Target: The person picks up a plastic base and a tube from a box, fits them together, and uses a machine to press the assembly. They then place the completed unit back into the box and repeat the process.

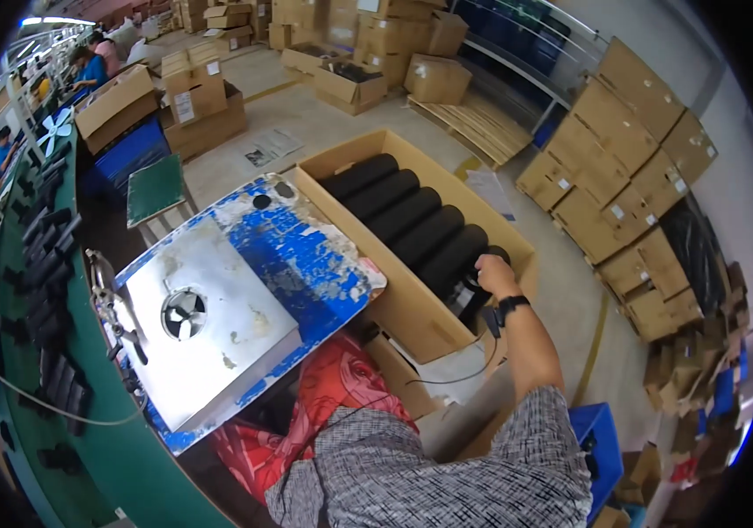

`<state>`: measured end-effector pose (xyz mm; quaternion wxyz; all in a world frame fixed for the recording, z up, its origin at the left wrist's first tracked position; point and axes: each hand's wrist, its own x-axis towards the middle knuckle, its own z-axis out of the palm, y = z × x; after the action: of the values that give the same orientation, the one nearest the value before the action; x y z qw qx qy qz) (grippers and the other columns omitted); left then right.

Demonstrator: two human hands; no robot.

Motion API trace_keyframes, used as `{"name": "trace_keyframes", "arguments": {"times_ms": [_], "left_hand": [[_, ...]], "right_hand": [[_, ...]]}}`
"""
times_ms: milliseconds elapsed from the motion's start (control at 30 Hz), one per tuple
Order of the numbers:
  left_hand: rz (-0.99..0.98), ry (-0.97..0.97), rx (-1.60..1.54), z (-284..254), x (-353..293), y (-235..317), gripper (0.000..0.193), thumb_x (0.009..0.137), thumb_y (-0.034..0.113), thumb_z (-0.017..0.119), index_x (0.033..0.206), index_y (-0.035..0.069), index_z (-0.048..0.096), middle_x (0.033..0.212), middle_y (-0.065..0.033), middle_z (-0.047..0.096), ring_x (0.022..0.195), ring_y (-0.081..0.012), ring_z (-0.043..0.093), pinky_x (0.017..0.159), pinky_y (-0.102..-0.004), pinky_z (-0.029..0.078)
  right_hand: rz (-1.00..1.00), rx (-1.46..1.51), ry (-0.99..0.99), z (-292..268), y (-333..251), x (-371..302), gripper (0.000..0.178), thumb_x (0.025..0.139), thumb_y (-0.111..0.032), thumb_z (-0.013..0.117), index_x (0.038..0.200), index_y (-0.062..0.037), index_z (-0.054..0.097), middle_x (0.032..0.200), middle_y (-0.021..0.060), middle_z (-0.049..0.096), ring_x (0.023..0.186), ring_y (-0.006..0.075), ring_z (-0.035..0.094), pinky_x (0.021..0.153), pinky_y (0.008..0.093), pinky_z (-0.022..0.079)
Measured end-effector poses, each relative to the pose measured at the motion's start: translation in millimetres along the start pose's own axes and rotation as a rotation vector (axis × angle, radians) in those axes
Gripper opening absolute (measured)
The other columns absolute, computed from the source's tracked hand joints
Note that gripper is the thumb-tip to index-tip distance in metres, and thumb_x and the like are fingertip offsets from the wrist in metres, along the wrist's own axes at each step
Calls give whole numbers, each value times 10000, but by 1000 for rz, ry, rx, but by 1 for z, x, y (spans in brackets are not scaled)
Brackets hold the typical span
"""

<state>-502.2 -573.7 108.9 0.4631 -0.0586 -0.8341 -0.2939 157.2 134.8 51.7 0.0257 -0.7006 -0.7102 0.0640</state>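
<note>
My right hand [496,275] reaches into the near right end of a long open carton [425,327]. Its fingers are closed at the end of a black cylinder [498,254], the last in a row. Several more thick black cylinders [398,195] lie side by side in the carton. A dark, partly shiny part [463,297] shows below my hand, too covered to name. A black band [512,304] with a thin cable circles my right wrist. My left hand is not in view.
Left of the carton stands a worn blue table [310,251] bearing a silver metal box [218,317] with a round opening. A lever clamp [113,304] is at its edge. Black parts [47,308] line a green conveyor [121,422]. Stacked cartons [605,158] stand right; a blue bin [601,449] is near.
</note>
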Motion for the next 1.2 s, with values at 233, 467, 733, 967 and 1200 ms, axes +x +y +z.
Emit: {"name": "trace_keyframes", "arguments": {"times_ms": [233,467,733,967,1200], "left_hand": [[-66,-272,-354,-27,-121,74,223,1027,142,677,1180,-20,687,1116,-172,688,992,-294,652,906,-418,531],[2,-569,-570,3,-138,165,131,1011,-11,626,1126,-38,683,1111,-157,652,1019,-289,636,962,-398,512],[-68,-900,-733,-3,-138,234,181,1006,2,626,1181,7,675,1176,-160,651,1084,-316,629,1046,-416,475],[-282,-1492,-1309,30,-160,356,425,1035,30,611,1448,-14,521,1361,-134,608,1177,-221,653,1028,-355,522],[-722,-1557,-1414,55,-143,365,645,975,-21,700,1553,4,414,1291,-145,686,1144,-208,691,1026,-346,549]], "right_hand": [[-60,-289,-10,93,-4,83,240,892,-115,707,1130,-110,729,1317,166,599,1181,391,661,943,488,583],[47,-403,-7,92,50,71,421,874,-172,734,1274,-77,642,1260,173,658,1141,365,681,941,469,596],[-117,882,-10,-105,-72,-44,695,865,-33,733,1507,-71,468,994,127,703,862,237,755,682,337,598],[-456,1612,-434,-65,-262,-172,793,907,-18,761,1568,-42,324,987,75,629,853,149,692,594,272,562],[-992,1231,-359,-8,-353,-220,608,1028,-147,679,1545,-32,379,1172,132,639,1006,202,657,781,333,587]]}}
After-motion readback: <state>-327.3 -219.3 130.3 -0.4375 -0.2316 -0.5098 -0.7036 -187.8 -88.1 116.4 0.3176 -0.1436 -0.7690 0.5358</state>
